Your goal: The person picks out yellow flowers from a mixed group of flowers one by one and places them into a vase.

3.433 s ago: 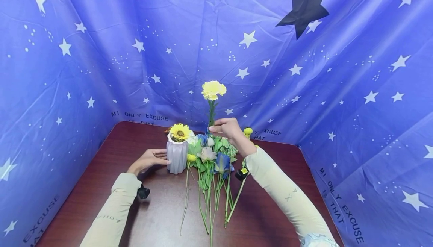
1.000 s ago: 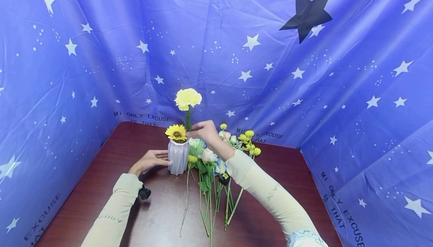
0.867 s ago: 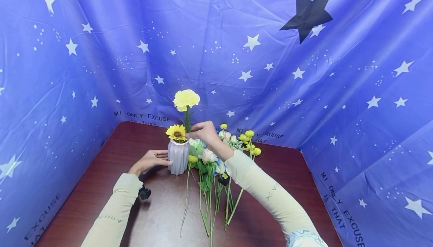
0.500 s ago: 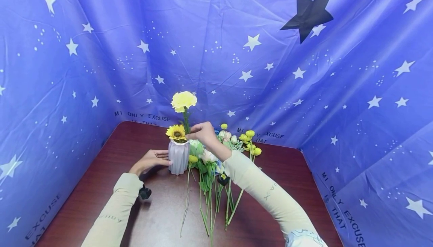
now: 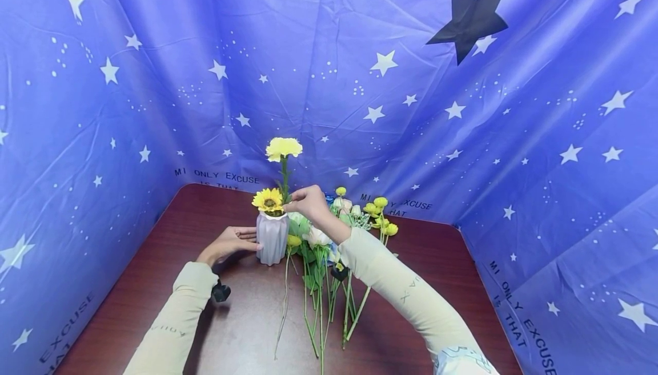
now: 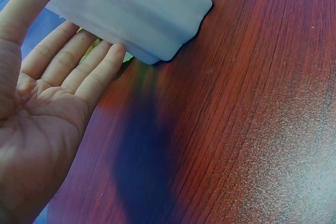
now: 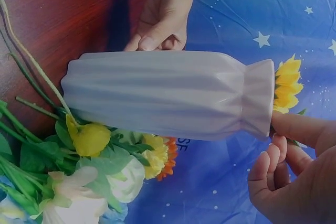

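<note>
Here, carnation (image 5: 284, 148) above right hand (image 5: 309, 202) pinching its stem, vase (image 5: 272, 240) against outstretched left hand (image 5: 228, 244)

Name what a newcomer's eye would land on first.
Probably the pale yellow flower, standing tallest above the vase, held by the right hand. Next, the sunflower at the vase's mouth, then the black star on the blue backdrop, upper right in the head view.

One left hand (image 5: 228, 244), one right hand (image 5: 310, 202), one fluted vase (image 5: 271, 241), one sunflower (image 5: 268, 200), one yellow carnation (image 5: 284, 148), one bench (image 5: 247, 329); the loose blooms (image 5: 317, 237) overlap, but there seem to be at least eight.
</note>
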Demonstrator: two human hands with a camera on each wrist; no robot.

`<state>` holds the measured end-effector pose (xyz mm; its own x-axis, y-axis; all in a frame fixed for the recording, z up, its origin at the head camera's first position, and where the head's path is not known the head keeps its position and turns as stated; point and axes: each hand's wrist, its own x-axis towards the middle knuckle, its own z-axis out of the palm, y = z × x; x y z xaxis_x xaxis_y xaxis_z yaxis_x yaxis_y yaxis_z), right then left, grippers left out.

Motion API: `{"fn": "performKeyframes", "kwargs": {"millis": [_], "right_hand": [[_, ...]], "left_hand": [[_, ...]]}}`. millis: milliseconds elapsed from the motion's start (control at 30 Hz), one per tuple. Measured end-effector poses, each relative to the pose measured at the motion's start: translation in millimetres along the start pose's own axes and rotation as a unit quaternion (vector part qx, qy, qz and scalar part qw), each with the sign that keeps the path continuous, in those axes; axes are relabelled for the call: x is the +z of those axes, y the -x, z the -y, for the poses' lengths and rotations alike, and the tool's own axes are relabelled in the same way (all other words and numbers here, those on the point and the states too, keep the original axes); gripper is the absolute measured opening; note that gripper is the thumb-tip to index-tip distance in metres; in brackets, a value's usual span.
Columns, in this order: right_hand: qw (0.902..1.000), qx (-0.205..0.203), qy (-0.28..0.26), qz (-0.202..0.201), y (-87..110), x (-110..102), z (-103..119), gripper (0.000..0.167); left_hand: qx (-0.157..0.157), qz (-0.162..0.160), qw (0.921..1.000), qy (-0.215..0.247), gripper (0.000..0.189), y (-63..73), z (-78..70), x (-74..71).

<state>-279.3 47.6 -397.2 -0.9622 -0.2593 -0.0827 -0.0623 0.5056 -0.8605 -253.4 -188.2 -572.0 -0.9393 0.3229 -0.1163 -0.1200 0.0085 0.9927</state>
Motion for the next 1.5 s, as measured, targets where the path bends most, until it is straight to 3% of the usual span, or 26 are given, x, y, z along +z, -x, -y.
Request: {"fn": "performKeyframes", "kwargs": {"millis": [267, 933, 1200, 1500], "right_hand": [[0.9998, 0.004, -0.02, 0.004, -0.2, 1.3, 1.0, 0.027], [0.9935, -0.013, -0.106, -0.04, -6.4, 4.4, -1.8, 0.02], [0.996, 0.004, -0.075, -0.049, -6.6, 2.8, 4.9, 0.009], [0.9984, 0.021, -0.05, -0.014, -3.8, -0.9, 1.4, 0.009]], "left_hand": [[0.0, -0.001, 1.0, -0.002, 0.075, 0.4, -1.1, 0.5], [0.002, 0.003, 1.0, 0.003, 0.073, -0.4, -0.5, 0.1], [0.003, 0.003, 1.0, 0.005, 0.074, 0.1, -1.1, 1.0], [-0.003, -0.002, 1.0, -0.005, 0.075, 0.8, -2.2, 1.1]]}}
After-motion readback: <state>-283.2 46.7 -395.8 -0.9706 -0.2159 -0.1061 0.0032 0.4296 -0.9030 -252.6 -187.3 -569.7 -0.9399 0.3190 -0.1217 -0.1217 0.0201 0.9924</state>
